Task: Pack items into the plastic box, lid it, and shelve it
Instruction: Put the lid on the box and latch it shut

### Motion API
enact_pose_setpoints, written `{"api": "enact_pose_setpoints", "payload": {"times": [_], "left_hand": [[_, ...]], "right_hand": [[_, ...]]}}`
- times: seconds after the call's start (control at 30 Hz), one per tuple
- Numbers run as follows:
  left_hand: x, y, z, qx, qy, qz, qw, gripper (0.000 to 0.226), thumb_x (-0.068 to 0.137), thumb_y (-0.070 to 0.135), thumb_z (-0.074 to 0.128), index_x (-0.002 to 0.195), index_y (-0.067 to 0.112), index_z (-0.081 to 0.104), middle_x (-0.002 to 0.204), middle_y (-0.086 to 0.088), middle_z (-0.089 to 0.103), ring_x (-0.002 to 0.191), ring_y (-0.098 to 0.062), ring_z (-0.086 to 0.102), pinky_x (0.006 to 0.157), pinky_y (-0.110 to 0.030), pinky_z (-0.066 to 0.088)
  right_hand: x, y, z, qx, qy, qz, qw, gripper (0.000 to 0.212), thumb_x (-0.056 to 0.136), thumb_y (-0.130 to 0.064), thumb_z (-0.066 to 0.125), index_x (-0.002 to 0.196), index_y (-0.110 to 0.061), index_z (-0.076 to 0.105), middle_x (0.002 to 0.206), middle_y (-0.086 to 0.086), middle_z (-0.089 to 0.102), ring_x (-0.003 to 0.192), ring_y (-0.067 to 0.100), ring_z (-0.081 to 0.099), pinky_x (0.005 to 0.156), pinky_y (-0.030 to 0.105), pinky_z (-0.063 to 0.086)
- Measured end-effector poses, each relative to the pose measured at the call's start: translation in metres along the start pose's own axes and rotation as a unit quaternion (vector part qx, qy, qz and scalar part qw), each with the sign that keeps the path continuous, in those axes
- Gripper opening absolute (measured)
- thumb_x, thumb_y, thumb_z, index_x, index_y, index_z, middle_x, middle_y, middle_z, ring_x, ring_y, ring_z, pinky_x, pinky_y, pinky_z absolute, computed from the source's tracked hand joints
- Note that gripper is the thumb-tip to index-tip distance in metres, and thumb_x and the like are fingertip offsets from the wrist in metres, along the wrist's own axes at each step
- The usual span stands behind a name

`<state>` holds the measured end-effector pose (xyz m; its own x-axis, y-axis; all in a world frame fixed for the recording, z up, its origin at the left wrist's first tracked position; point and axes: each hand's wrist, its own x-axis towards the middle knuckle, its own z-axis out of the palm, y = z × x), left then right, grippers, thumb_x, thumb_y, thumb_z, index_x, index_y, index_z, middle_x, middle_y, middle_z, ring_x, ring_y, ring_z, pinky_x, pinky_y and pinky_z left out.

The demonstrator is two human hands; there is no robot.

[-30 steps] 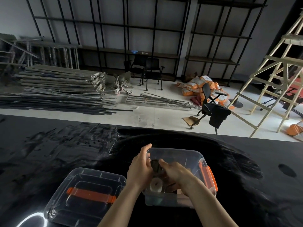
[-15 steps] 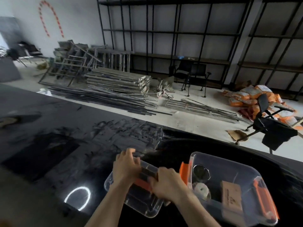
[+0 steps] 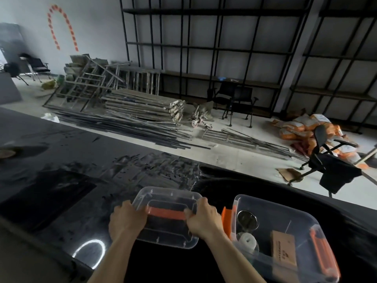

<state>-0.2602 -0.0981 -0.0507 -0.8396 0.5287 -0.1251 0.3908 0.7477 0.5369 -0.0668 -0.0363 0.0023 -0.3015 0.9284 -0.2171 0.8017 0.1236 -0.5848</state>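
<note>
We note our left hand [image 3: 126, 219] and right hand [image 3: 204, 219] each gripping an end of the clear lid [image 3: 166, 216] with its orange handle [image 3: 165, 214], above the black table [image 3: 61, 190]. Just right of our right hand, the open plastic box [image 3: 285, 237] holds a metal cup [image 3: 246, 219], a white roll [image 3: 247, 241] and a brown carton [image 3: 283, 251]; nothing stands between lid and box.

The glossy black surface [image 3: 61, 190], smeared and scuffed, carries a clear plastic box [image 3: 285, 237] with orange latches at about four o'clock. A ring-shaped light reflection [image 3: 89, 250] shows at seven o'clock. A small tan round object [image 3: 7, 153], blurred, lies at nine o'clock near the edge.
</note>
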Motion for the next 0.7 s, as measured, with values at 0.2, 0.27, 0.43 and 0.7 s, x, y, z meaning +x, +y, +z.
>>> {"api": "enact_pose_setpoints", "payload": {"times": [0.2,0.27,0.43,0.7], "left_hand": [[0.002,0.077,-0.024,-0.139,0.009,0.074,0.987,0.046,0.076,0.058,0.047,0.083,0.02,0.071,0.083,-0.01,0.071,0.083,-0.035,0.068,0.076,-0.043,0.056],[-0.019,0.113,-0.028,-0.173,-0.005,0.115,0.978,0.042,0.087,0.058,0.051,0.073,0.022,0.067,0.066,-0.002,0.069,0.074,-0.026,0.069,0.062,-0.031,0.049],[-0.065,0.174,-0.01,-0.335,-0.105,0.169,0.921,0.031,0.09,0.043,0.057,0.118,0.036,0.069,0.1,0.013,0.073,0.091,-0.01,0.066,0.08,-0.035,0.051],[-0.11,0.225,0.026,-0.448,-0.247,0.195,0.837,0.035,0.096,0.05,0.051,0.11,0.021,0.065,0.114,-0.004,0.066,0.114,-0.02,0.061,0.095,-0.034,0.046]], "right_hand": [[0.015,0.0,-0.083,0.101,0.152,-0.017,0.983,0.03,0.096,-0.036,0.052,0.117,-0.015,0.058,0.106,0.009,0.068,0.103,0.034,0.063,0.082,0.038,0.049],[0.018,0.02,-0.114,0.119,0.19,0.003,0.975,0.019,0.097,-0.033,0.054,0.102,-0.016,0.058,0.09,0.004,0.062,0.093,0.03,0.061,0.078,0.035,0.047],[0.017,0.086,-0.181,0.234,0.265,0.067,0.933,0.028,0.096,-0.029,0.057,0.117,-0.013,0.067,0.11,0.006,0.071,0.101,0.025,0.064,0.09,0.034,0.047],[-0.016,0.156,-0.234,0.464,0.335,0.122,0.811,0.045,0.098,-0.051,0.05,0.103,-0.01,0.068,0.097,0.011,0.074,0.086,0.036,0.075,0.087,0.049,0.061]]}}
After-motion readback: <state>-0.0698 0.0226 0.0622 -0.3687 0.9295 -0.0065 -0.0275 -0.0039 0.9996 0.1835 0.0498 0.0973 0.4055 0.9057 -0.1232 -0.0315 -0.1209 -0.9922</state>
